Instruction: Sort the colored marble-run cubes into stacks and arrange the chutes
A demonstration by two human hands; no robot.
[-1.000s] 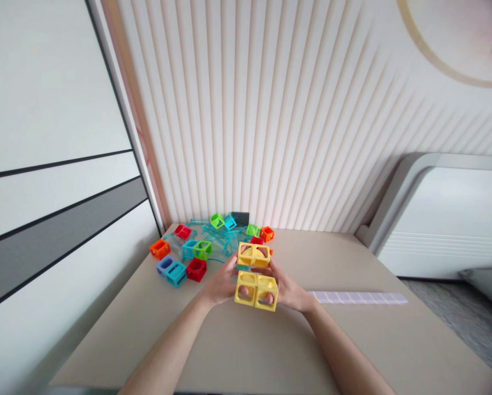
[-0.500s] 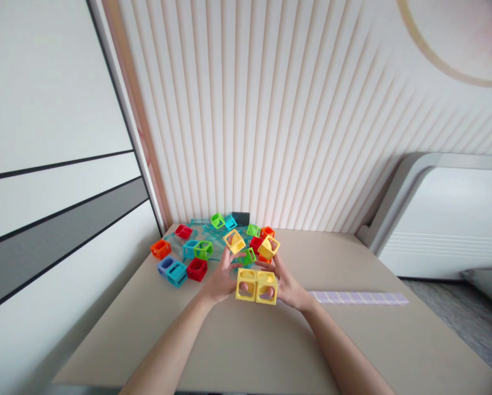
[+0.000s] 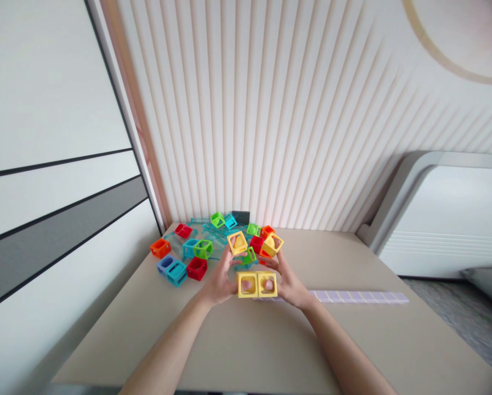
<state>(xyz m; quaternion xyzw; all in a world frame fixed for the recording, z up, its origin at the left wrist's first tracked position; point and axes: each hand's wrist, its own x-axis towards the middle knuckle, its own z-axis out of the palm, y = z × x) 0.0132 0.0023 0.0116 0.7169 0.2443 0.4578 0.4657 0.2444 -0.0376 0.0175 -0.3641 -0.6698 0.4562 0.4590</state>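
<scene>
Both my hands hold a set of hollow yellow cubes over the beige table [image 3: 237, 351]. My left hand [image 3: 219, 282] grips the left side, with a fingertip on an upper yellow cube [image 3: 237, 242]. My right hand [image 3: 289, 282] grips the right side, with fingers on another upper yellow cube [image 3: 272, 244]. A joined pair of yellow cubes [image 3: 256, 285] sits low between my palms, facing me. The two upper cubes are spread apart from each other.
Behind my hands lies a pile of loose hollow cubes: red [image 3: 196, 268], blue [image 3: 175, 272], orange [image 3: 159, 248], green [image 3: 203, 249], with light blue clear rods [image 3: 215, 233]. A lilac strip [image 3: 361, 297] lies to the right. A ribbed wall stands behind.
The upper pair of yellow cubes has split into two cubes that swung apart. The lower pair has turned to face me and dropped a little.
</scene>
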